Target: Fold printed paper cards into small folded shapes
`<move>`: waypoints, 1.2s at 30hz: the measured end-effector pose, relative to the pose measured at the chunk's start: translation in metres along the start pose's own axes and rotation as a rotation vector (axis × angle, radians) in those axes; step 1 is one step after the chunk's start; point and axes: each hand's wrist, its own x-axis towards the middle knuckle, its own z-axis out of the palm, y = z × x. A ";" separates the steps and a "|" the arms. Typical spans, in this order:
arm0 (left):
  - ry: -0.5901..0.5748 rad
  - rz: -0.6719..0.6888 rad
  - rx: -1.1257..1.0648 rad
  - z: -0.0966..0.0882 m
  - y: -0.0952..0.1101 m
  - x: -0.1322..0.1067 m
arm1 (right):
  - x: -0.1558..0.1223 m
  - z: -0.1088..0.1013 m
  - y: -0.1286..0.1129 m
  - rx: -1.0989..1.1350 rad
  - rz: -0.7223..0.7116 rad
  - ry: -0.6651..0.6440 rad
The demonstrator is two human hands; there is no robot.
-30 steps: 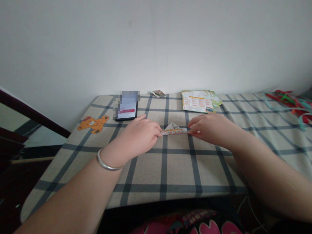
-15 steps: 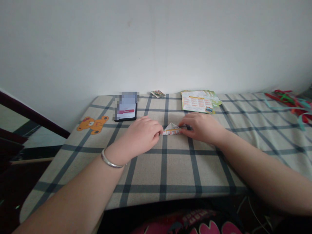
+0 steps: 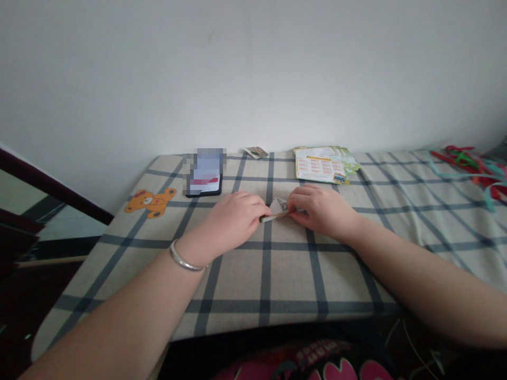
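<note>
A small folded piece of printed paper is held between my two hands, just above or on the checked tablecloth; I cannot tell which. It has a peaked flap and a narrow band along its near edge. My left hand, with a silver bangle at the wrist, pinches the paper's left end. The right end is gripped by my right hand, thumb below and fingers above. Both ends of the paper are hidden by my fingers.
A phone lies at the back left near an orange bear cutout. Against the wall are a small folded paper piece and a stack of printed cards. Coloured ribbons are heaped at the far right.
The paper has tilted between my hands, so its printed near band no longer faces me and more of its inner folds show. Both hands have shifted slightly.
</note>
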 end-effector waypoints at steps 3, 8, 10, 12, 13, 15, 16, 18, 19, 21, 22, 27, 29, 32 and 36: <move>-0.004 0.022 0.005 0.000 0.001 -0.001 | 0.000 -0.001 0.001 -0.060 -0.024 0.000; -0.039 0.040 0.014 -0.003 0.003 -0.001 | -0.002 -0.004 0.000 -0.063 -0.120 -0.042; -0.053 0.053 0.014 -0.005 0.003 -0.001 | -0.002 -0.005 -0.003 -0.023 -0.169 -0.067; -0.061 0.055 0.012 -0.006 0.004 0.000 | -0.002 -0.005 -0.005 0.008 -0.207 -0.085; -0.065 0.051 0.005 -0.007 0.004 0.000 | -0.002 -0.005 -0.006 0.015 -0.223 -0.090; -0.073 0.038 -0.015 -0.008 0.005 0.000 | -0.002 -0.003 -0.008 0.016 -0.245 -0.086; -0.075 0.031 -0.024 -0.008 0.005 -0.001 | -0.002 -0.002 -0.008 0.013 -0.250 -0.081; -0.073 0.024 -0.035 -0.008 0.004 -0.001 | -0.001 0.000 -0.008 0.010 -0.246 -0.073; -0.069 0.020 -0.036 -0.007 0.004 -0.001 | -0.001 0.000 -0.008 0.010 -0.242 -0.072; -0.065 0.011 -0.043 -0.006 0.003 -0.001 | -0.001 0.001 -0.008 0.009 -0.234 -0.073; -0.063 0.007 -0.047 -0.006 0.002 -0.001 | -0.001 0.001 -0.008 0.005 -0.230 -0.074; -0.048 -0.006 -0.066 -0.005 0.002 0.001 | -0.001 0.001 -0.008 -0.017 -0.195 -0.070; -0.049 -0.020 -0.055 -0.006 0.004 0.002 | -0.001 0.001 -0.007 -0.021 -0.175 -0.067; -0.056 -0.043 -0.040 -0.008 0.007 0.003 | 0.000 0.003 -0.007 -0.029 -0.148 -0.046; -0.066 -0.053 -0.039 -0.009 0.009 0.002 | 0.001 0.006 -0.005 -0.017 -0.101 -0.011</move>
